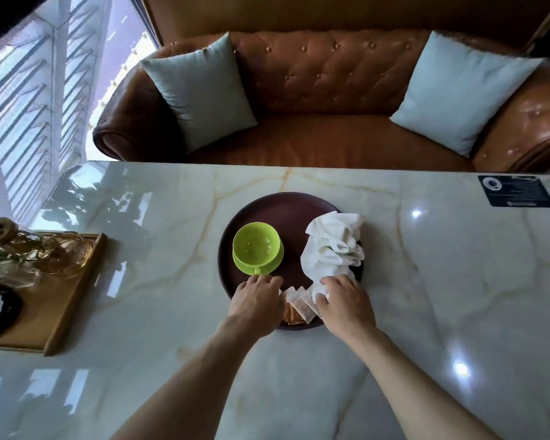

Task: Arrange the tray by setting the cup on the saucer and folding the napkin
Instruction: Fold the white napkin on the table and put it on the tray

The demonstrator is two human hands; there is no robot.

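A round dark brown tray (280, 206) lies on the marble table. On its left side a lime green cup (256, 246) stands on a matching green saucer (275, 260), handle pointing toward me. A crumpled white napkin (331, 246) lies on the tray's right side. My left hand (256, 298) rests at the tray's near edge just below the cup handle, fingers curled down; what they touch is hidden. My right hand (342, 300) grips the napkin's near end. Several sugar packets (299, 304) lie fanned between my hands.
A wooden tray (61, 309) with glassware, a plant and a dark object stands at the table's left. A black card (516, 190) lies at the far right. A brown leather sofa (324, 90) with two pale cushions faces the table's far edge.
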